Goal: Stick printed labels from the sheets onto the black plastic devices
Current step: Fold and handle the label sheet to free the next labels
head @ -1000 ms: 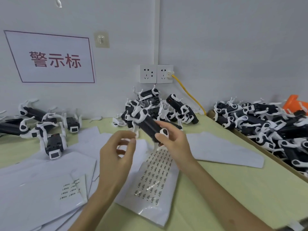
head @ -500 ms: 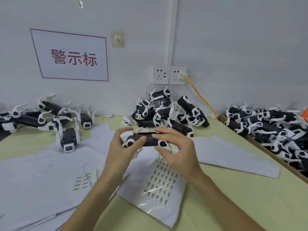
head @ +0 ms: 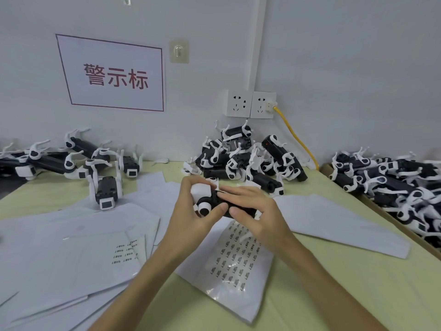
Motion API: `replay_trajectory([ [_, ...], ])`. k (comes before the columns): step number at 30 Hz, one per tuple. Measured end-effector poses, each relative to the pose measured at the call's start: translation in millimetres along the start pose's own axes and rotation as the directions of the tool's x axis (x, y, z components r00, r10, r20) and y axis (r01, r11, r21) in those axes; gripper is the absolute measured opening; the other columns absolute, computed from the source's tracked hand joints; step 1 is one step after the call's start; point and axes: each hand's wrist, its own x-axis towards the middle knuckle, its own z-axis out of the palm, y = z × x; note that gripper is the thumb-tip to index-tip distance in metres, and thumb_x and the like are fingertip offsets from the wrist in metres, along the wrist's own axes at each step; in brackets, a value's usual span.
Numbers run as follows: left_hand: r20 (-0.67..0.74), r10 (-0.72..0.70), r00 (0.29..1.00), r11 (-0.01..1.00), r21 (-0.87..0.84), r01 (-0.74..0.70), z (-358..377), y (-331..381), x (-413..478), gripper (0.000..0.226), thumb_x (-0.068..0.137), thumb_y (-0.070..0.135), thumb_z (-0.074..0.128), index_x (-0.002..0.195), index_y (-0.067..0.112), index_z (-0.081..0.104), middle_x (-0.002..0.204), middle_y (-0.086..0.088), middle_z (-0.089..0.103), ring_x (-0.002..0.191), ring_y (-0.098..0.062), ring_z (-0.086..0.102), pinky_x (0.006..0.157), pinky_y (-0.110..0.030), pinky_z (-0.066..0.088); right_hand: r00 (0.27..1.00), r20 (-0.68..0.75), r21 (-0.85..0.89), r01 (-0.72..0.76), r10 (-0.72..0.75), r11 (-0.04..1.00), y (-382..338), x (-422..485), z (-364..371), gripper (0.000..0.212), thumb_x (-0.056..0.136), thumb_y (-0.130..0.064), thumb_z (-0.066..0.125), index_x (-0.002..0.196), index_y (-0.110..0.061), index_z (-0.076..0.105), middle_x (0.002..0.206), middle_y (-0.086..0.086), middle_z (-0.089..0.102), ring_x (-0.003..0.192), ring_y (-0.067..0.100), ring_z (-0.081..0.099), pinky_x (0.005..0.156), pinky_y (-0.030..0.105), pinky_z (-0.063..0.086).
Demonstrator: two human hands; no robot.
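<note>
One black device sits mid-frame above the label sheet, off the worktop. The left hand wraps its white-capped end, thumb on the side; the right hand curls over the body, so both grips grasp it. At frame right, an open box holds heaped devices. A second ago only the right hand held it.

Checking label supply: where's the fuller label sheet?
Head view, centre: the label sheet lies on the table beneath the right hand, right of the paper pile.
</note>
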Motion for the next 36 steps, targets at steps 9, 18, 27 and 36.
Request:
replay_trajectory([
  [9,-0.035,-0.089,0.995,0.989,-0.119,0.085,-2.8,-3.9,7.3,0.042,0.071,0.014,0.074,0.109,0.019,0.057,0.108,-0.017,0.067,0.101,-0.041,0.068,0.076,-0.039,0.062,0.983,-0.182,0.012,0.025,-0.023,1.000,2.3,1.2,2.9,0.026,0.090,-0.007,0.073,0.112,-0.018,0.079,0.120,-0.010,0.073,0.122,0.009,0.061,0.105,0.034,0.049],
  [18,-0.039,-0.147,0.988,0.981,-0.134,0.141,-2.9,-1.9,8.1,0.039,0.078,0.010,0.080,0.110,0.024,0.062,0.113,-0.016,0.067,0.098,-0.044,0.065,0.082,-0.049,0.061,0.983,-0.007,0.114,-0.181,0.183,0.977,5.9,4.2,-18.4,0.037,0.084,-0.027,0.071,0.121,-0.025,0.072,0.116,-0.010,0.073,0.108,0.013,0.068,0.092,0.033,0.056],
  [27,0.103,-0.405,0.909,0.821,0.479,0.311,-5.0,-20.9,9.1,0.030,0.090,0.046,0.071,0.113,0.027,0.064,0.093,0.011,0.071,0.080,-0.003,0.065,0.072,-0.029,0.053,0.832,-0.486,-0.004,-0.309,0.268,0.951,17.0,8.3,-24.2,0.024,0.083,-0.018,0.078,0.105,-0.028,0.077,0.096,-0.017,0.074,0.090,0.000,0.067,0.080,0.027,0.058],
  [36,0.304,-0.472,0.828,0.849,0.408,0.334,2.0,-16.2,5.4,0.008,0.087,0.022,0.079,0.093,0.025,0.073,0.073,0.004,0.076,0.063,-0.003,0.064,0.075,-0.024,0.051,0.803,-0.450,-0.084,-0.474,0.391,0.877,26.9,5.9,-25.5,0.019,0.085,-0.015,0.074,0.096,-0.030,0.072,0.113,-0.002,0.069,0.111,0.019,0.064,0.099,0.044,0.052],
])
